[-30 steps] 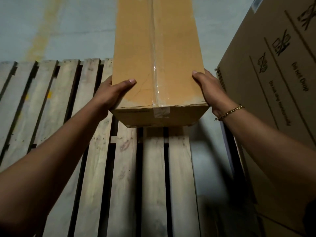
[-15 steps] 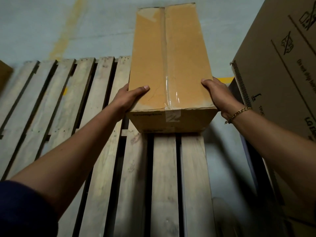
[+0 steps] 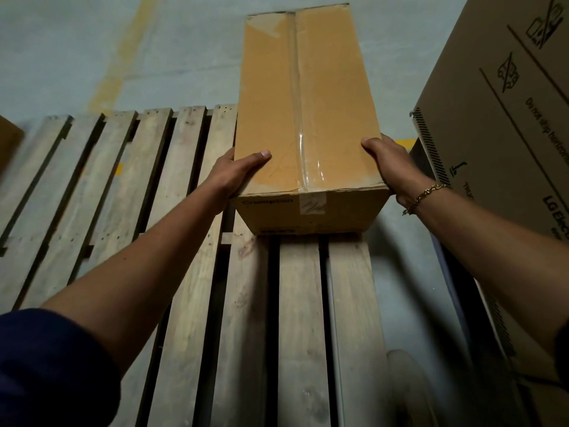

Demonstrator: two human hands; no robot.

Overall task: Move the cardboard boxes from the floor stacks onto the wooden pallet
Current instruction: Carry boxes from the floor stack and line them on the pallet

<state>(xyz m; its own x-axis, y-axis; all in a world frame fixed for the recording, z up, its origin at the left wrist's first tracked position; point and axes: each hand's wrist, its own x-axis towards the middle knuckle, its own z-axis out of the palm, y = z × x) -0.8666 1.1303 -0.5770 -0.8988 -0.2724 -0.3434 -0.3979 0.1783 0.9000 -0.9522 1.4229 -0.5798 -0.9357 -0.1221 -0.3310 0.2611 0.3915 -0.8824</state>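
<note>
A long brown cardboard box [image 3: 301,112], taped down its middle, lies on the far right part of the wooden pallet [image 3: 184,241]. Its near end rests on the slats. My left hand [image 3: 237,174] grips the box's near left corner, thumb on top and fingers down the side. My right hand [image 3: 391,163], with a gold bracelet at the wrist, clasps the near right edge, its fingers hidden behind the box.
A big printed cardboard box [image 3: 505,124] stands close at the right, with a narrow strip of grey floor [image 3: 409,288] between it and the pallet. Another box's corner [image 3: 7,140] shows at the left edge. Grey floor with a faded yellow stripe [image 3: 123,57] lies beyond.
The box has come down from the air onto the pallet's far right slats, and both hands have stayed on its near corners.
</note>
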